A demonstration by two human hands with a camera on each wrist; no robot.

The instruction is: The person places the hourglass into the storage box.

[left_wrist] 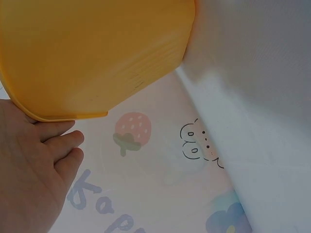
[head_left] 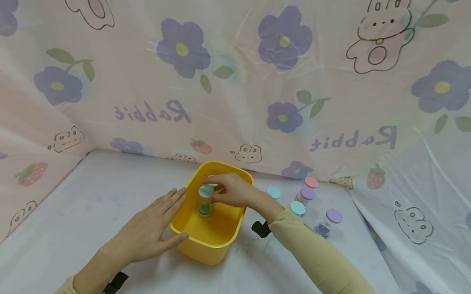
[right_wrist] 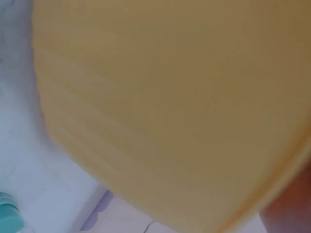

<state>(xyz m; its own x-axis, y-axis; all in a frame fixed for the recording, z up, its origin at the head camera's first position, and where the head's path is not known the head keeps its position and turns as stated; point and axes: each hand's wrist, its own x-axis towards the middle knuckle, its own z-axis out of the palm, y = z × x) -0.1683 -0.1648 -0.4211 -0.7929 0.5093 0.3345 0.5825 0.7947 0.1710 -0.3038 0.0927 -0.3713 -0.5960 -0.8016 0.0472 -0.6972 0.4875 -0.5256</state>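
Observation:
A yellow plastic bin (head_left: 207, 252) stands at the middle of the white table. Over its inside, my right hand (head_left: 233, 190) pinches a small clear jar (head_left: 207, 192) with a pale teal lid and green contents, down near the bin's floor. Part of another teal lid shows just behind it, partly hidden by the fingers. My left hand (head_left: 145, 231) rests against the bin's left rim, fingers straight along it and thumb at the front edge. In the left wrist view, the fingers (left_wrist: 63, 145) lie by the rim. The bin's outer wall (right_wrist: 160, 97) fills most of the right wrist view.
To the bin's right stand several lidded jars: teal-lidded ones (head_left: 297, 208) nearest, a pink-lidded one (head_left: 311, 183) at the back, a purple-lidded one (head_left: 307, 194) before it, and another purple-lidded jar (head_left: 333, 216) farther right. A printed curtain (head_left: 232, 94) hangs behind the table.

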